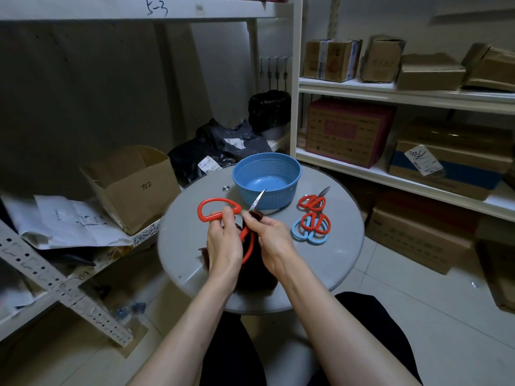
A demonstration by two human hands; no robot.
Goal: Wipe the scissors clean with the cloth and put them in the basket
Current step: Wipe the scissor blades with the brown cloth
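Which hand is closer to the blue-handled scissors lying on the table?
Right. The right hand, pinching the cloth, is just left of the blue-handled scissors. The left hand, gripping the red scissors, lies farther left, beyond the right hand.

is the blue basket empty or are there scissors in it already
Empty: the blue basket shows only bare floor. The red scissors are in the left hand, other pairs lie on the table.

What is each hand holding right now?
Left hand: grips the red scissors by the handle.
Right hand: pinches the dark cloth around the blade.
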